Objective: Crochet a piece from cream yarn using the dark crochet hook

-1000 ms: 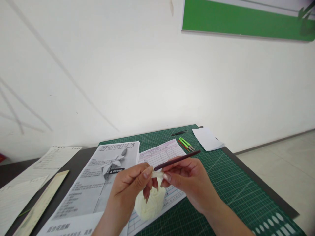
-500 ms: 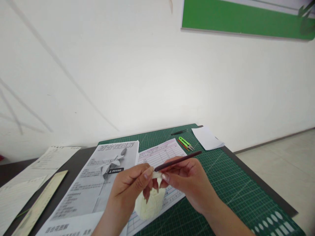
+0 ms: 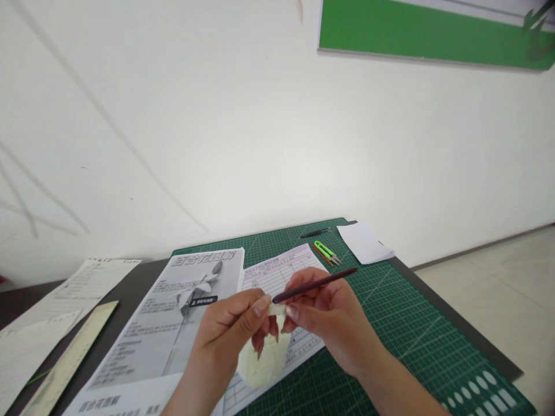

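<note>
My left hand [image 3: 243, 323] pinches a small strip of cream crochet work [image 3: 277, 309] between thumb and forefinger. A crochet hook with a dark purple-brown handle [image 3: 318, 283] is in my right hand [image 3: 329, 318], slanting up to the right; its tip is hidden at the work by my fingers. My right thumb and fingertips also touch the right end of the strip. Below my hands rests a ball of cream yarn [image 3: 262, 364], partly covered by my left fingers.
Under everything lies a green cutting mat [image 3: 411, 335]. Printed pattern sheets [image 3: 143, 323] and a lined form [image 3: 277, 274] are on it. Farther back are green thread snips [image 3: 327, 252], dark tweezers [image 3: 315, 233] and white paper [image 3: 366, 242]. A ruler [image 3: 71, 361] lies left.
The handle of the crochet hook has shifted very slightly, and my right fingers have lifted a little around it. My left hand keeps the same pinch on the crochet work.
</note>
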Available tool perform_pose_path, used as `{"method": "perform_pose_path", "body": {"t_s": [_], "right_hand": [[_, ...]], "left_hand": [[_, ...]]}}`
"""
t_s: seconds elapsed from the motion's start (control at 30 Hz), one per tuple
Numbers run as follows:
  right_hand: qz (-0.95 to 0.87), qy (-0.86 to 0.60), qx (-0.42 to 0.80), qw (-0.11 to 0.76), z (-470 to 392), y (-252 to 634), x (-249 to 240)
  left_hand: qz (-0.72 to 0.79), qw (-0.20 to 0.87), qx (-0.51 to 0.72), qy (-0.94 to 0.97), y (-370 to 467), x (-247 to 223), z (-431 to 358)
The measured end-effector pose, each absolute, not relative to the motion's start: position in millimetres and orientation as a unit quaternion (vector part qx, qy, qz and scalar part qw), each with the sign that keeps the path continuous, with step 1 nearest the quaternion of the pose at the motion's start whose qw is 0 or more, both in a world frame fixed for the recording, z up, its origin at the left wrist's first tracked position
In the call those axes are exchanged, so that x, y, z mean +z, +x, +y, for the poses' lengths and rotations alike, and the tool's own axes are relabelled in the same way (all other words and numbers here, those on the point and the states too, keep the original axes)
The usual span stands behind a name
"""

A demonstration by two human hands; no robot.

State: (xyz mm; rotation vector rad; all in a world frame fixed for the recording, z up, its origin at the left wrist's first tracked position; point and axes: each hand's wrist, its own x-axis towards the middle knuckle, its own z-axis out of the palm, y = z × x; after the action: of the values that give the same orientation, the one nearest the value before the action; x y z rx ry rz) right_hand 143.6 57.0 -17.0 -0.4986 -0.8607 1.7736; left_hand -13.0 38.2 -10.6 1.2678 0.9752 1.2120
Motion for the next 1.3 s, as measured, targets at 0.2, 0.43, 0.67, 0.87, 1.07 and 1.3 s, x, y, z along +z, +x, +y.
{"method": "perform_pose_path", "body": {"t_s": [0.2,0.43,0.67,0.87,1.07,1.3], "right_hand": [[-0.360,-0.199,0.749,0.519,57.9,144.1,-18.4],[-0.364,-0.195,0.748,0.520,57.5,143.4,-18.0],[-0.371,-0.207,0.736,0.527,56.6,142.4,-16.1],[-0.376,-0.207,0.732,0.529,55.5,141.9,-14.4],[-0.374,-0.222,0.728,0.530,54.4,142.2,-14.2],[-0.371,-0.210,0.737,0.525,55.5,143.7,-15.1]], "left_hand": [[0.404,0.541,0.502,0.540,-13.2,-11.6,38.6],[0.399,0.545,0.502,0.540,-13.1,-11.3,38.1],[0.405,0.543,0.502,0.538,-11.9,-10.7,37.2],[0.406,0.551,0.514,0.517,-10.1,-12.3,36.4],[0.404,0.533,0.523,0.528,-9.1,-12.0,36.2],[0.400,0.539,0.519,0.530,-9.9,-13.2,36.3]]}}
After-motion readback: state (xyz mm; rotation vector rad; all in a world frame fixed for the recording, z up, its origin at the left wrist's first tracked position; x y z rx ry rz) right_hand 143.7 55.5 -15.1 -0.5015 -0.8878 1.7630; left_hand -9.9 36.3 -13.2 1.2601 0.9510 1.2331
